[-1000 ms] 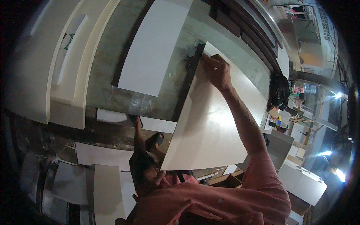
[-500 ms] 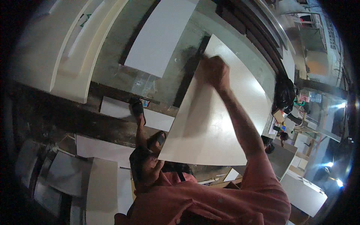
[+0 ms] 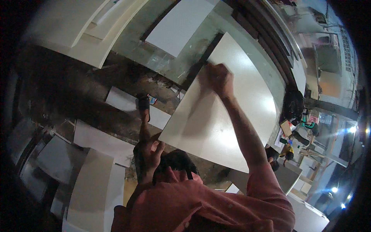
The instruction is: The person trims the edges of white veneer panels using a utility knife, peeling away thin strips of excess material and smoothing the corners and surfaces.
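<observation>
A large white panel (image 3: 235, 112) with a glossy face lies slanted in front of me. My right hand (image 3: 220, 80) is closed in a fist at the panel's far left edge, casting a shadow on its face. Whatever the fist may hold is hidden by the fingers. Down at the near left corner, my left hand (image 3: 155, 153) grips the panel's edge, its fingertips partly hidden.
Another white panel (image 3: 179, 29) lies on the grey work surface (image 3: 164, 63) beyond. Long cream boards (image 3: 112, 36) stand far left, dark stacked boards (image 3: 262, 46) far right. A black bag (image 3: 293, 106) sits at the right. White boards (image 3: 102, 143) lie low on the left.
The view has turned a little, shifting the surroundings. My right fist has slid slightly nearer along the panel's edge. My left hand stays by the near corner.
</observation>
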The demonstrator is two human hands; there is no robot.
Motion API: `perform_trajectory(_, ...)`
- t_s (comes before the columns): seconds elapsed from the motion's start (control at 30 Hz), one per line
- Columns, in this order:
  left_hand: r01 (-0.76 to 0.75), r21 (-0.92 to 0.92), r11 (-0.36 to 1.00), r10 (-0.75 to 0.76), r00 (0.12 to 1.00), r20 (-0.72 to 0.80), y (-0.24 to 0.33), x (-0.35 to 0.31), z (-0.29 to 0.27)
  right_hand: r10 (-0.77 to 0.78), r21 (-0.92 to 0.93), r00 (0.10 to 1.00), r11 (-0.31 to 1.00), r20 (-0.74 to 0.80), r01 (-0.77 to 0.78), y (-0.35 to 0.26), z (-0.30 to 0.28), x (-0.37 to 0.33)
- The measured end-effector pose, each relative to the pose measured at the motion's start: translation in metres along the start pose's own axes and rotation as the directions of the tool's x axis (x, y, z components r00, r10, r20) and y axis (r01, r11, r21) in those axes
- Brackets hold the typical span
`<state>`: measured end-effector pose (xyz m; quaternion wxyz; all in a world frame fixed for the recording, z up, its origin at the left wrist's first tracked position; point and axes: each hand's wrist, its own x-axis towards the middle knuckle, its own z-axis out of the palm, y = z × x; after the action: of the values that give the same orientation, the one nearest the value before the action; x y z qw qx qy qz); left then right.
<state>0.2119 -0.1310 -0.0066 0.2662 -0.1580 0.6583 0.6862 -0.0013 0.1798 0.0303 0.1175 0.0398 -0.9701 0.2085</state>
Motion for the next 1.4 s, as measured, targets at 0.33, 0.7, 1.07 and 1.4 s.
perform_trajectory(0.33, -0.069, -0.322, 0.944, 0.071, 0.997, -0.006, -0.027, 0.003, 0.008, 0.049, -0.080, 0.998, 0.996, 0.034, -0.046, 0.001, 0.013, 0.002)
perform_trajectory(0.7, -0.096, 0.203, 0.974, 0.108, 0.993, -0.049, -0.017, 0.001, -0.003, 0.029, 0.088, 0.999, 0.996, 0.040, -0.033, -0.010, 0.001, 0.006)
perform_trajectory(1.07, -0.042, -0.129, 0.991, 0.033, 0.997, -0.071, 0.012, 0.002, 0.012, 0.341, -0.015, 0.933, 0.938, -0.112, -0.345, 0.098, -0.003, 0.108)
perform_trajectory(1.4, 0.016, -0.167, 0.986, -0.018, 1.000, -0.009, 0.025, 0.003, 0.007, 0.104, -0.049, 0.995, 0.993, -0.003, -0.104, 0.101, 0.008, 0.088)
